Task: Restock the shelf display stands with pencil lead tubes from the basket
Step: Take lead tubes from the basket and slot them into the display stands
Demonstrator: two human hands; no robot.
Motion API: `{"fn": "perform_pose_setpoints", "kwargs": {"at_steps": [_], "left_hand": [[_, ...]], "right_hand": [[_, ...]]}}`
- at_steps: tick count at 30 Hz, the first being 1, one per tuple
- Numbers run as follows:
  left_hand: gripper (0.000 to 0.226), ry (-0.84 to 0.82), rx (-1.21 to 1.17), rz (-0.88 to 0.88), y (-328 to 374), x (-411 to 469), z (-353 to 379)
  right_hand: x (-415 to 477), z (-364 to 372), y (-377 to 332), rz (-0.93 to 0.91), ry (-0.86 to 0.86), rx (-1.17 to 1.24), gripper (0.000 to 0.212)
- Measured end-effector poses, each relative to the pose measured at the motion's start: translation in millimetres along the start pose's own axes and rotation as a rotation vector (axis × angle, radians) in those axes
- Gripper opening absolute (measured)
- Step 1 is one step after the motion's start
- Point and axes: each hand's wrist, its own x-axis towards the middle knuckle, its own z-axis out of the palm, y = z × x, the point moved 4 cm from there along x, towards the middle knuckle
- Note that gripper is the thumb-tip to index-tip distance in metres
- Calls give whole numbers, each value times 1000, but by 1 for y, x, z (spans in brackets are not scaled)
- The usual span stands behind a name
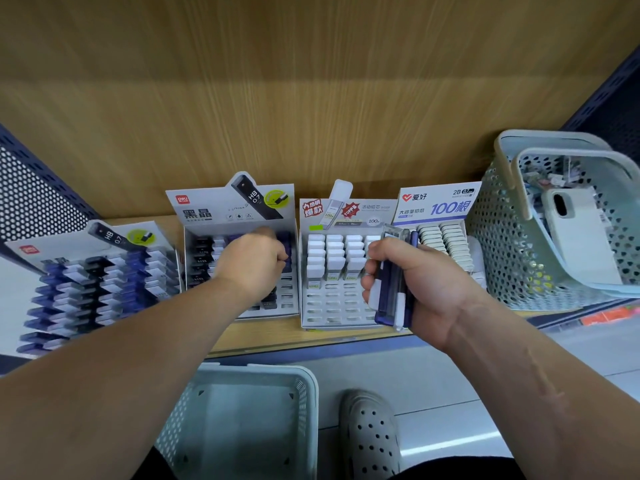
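Currently mid-restock. My right hand (415,289), at 3 o'clock of frame centre, is closed tight round a bundle of pencil lead tubes (393,292). They are purple and clear with white caps, held upright just in front of the white-capped stand (329,313). My reading: this is reserve stock, kept near the shelf so the other hand can draw one tube at a time.

Left hand (251,263), at 9 o'clock of the bundle, reaches down into the black-and-purple stand (239,211). Its fingers curl toward the stand's right column, where purple tubes (286,237) show at 1 o'clock of the knuckles. Open slots lie at 5 o'clock of that hand, so I judge this is the stand being filled.

Supply: the mesh basket (498,237) sits on the shelf at 3 o'clock, just beside the fourth stand (438,207). A white phone (575,233) leans inside it. A second basket (242,410) stands on the floor at 6 o'clock, beside a shoe (367,441).

Hidden or unclear:
- Left fingertips sit behind the back of the hand. I cannot tell whether they pinch a tube or hold nothing.
- Tube count in the right hand is unreadable, as the fingers cover the middle.
- Shelf basket contents are a blur behind phone and handle.
- Leftmost stand (90,282) is partly cut off by the left forearm.
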Motion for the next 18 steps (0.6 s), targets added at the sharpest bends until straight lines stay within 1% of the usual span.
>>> {"fn": "perform_pose_setpoints", "kwargs": {"at_steps": [4, 6, 7, 8, 9, 12, 13, 15, 18], "left_hand": [[18, -92, 118, 0, 6, 1, 0], [17, -108, 95, 17, 13, -4, -8], [18, -96, 36, 27, 18, -7, -14], [19, -82, -65, 18, 22, -11, -22], [20, -82, -213, -21, 27, -17, -30], [24, -172, -777, -192, 47, -39, -49], [23, -188, -908, -214, 54, -46, -54], [18, -159, -1053, -229, 63, -61, -64], [11, -106, -1150, -223, 64, -78, -73]], "right_hand": [[0, 6, -1, 15, -16, 102, 4], [0, 11, -1, 11, -19, 144, 4], [0, 14, -1, 9, -19, 161, 3], [1, 17, -1, 6, -18, 177, 3], [1, 19, -1, 3, -16, 191, 3], [2, 26, -2, 6, -6, 219, 6], [2, 28, -2, 5, 4, 219, 6], [3, 34, 1, -1, 20, 208, 6], [4, 48, 8, -3, 17, 169, 8]]}}
